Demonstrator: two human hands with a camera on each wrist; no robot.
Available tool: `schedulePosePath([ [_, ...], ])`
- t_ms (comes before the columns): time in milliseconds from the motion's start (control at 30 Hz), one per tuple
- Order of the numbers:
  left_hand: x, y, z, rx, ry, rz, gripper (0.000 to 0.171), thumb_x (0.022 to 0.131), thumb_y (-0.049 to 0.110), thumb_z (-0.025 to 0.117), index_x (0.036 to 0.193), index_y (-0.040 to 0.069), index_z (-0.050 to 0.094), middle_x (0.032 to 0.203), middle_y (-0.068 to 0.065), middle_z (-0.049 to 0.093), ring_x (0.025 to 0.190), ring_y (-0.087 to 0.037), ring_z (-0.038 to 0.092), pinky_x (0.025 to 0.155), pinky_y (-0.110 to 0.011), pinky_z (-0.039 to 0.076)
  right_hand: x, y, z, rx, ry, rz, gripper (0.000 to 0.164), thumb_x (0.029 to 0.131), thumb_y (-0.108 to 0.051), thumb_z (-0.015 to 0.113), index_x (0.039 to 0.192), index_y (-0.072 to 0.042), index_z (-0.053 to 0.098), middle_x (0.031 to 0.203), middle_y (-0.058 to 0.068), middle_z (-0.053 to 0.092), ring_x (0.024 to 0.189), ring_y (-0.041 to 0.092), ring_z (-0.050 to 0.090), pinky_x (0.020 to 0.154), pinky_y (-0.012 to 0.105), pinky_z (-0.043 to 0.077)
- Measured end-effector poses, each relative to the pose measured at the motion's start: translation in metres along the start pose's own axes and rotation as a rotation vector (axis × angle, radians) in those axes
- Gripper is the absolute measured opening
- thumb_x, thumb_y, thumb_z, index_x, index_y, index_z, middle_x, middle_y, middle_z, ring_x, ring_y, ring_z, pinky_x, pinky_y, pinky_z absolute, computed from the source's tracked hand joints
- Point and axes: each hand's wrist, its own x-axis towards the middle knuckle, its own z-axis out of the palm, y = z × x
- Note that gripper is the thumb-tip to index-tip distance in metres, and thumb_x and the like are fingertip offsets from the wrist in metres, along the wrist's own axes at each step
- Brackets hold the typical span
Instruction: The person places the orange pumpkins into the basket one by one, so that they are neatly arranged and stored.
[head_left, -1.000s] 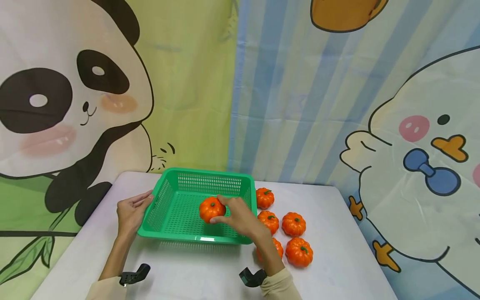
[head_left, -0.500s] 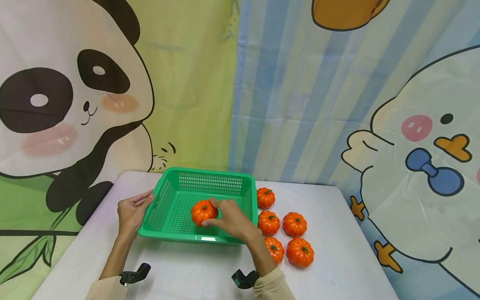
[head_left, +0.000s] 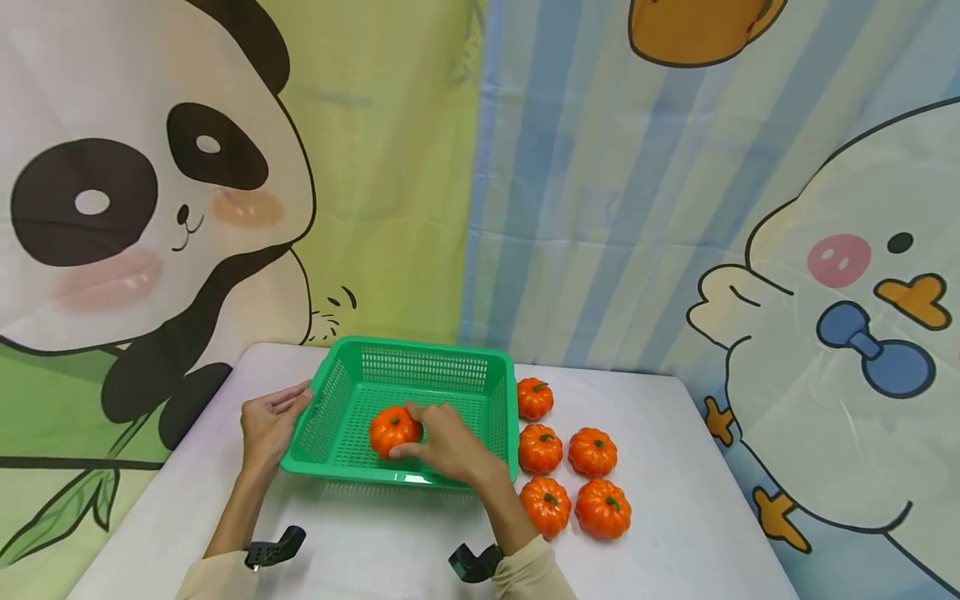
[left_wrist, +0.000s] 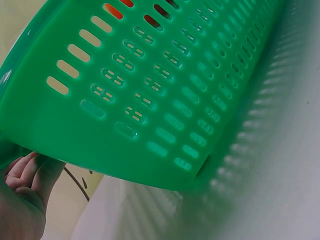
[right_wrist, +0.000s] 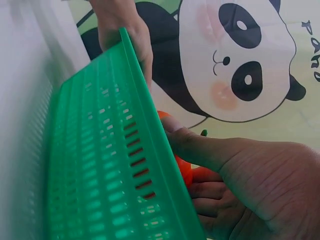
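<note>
The right hand (head_left: pixel 453 443) pinches a pumpkin (head_left: pixel 391 432) inside the basket (head_left: pixel 341 472). The left hand (head_left: pixel 268 425) pinches the basket at its left edge. Five other pumpkins (head_left: pixel 540 450) sit on the table (head_left: pixel 667 475), right of the basket; a curtain (head_left: pixel 390 183) hangs behind it.

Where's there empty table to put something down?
The white tabletop is bare right of the five round orange pumpkins, out to its edge, and in front of the rectangular green plastic basket, between the left forearm and the right forearm. It's crowded by the basket's right side, where those pumpkins cluster; inside, the right hand and its held pumpkin take the middle.
</note>
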Motion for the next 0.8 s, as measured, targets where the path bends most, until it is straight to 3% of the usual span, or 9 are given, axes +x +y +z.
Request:
schedulePosePath([
  [200,0.001,0.001,0.002,0.000,0.000,0.007,0.041,0.092,0.033,0.074,0.123,0.006,0.072,0.117,-0.007,0.074,0.088,0.015,0.066,0.076,-0.005,0.051,0.005,-0.006,0.008,0.025,-0.005,0.007,0.073,0.089,-0.047,0.073,0.147,-0.007,0.051,0.134,-0.001,0.067,0.105,0.002,0.060,0.090,0.018,0.051],
  [433,0.000,0.001,0.002,0.009,0.006,0.007,0.041,0.093,0.033,0.073,0.124,0.006,0.072,0.118,-0.011,0.073,0.087,0.015,0.066,0.076,-0.005,0.051,0.012,-0.011,0.015,0.036,-0.015,-0.019,0.070,0.090,-0.044,0.073,0.146,-0.007,0.053,0.113,-0.005,0.072,0.084,0.001,0.057,0.072,0.012,0.048],
  [600,-0.001,0.000,0.002,-0.007,-0.002,0.019,0.041,0.093,0.032,0.073,0.124,0.004,0.071,0.119,-0.010,0.073,0.089,0.014,0.067,0.077,-0.006,0.051,0.016,-0.013,0.021,0.047,-0.025,-0.026,0.070,0.090,-0.042,0.074,0.146,-0.005,0.052,0.111,-0.002,0.073,0.079,-0.001,0.056,0.069,0.012,0.048],
  [800,-0.002,-0.002,0.002,-0.011,-0.006,0.048,0.042,0.094,0.031,0.072,0.124,0.003,0.070,0.121,-0.010,0.072,0.091,0.015,0.066,0.078,-0.006,0.051,0.022,-0.014,0.027,0.036,-0.034,-0.049,0.065,0.090,-0.039,0.075,0.142,-0.005,0.056,0.092,-0.008,0.068,0.070,0.000,0.052,0.061,0.013,0.045],
])
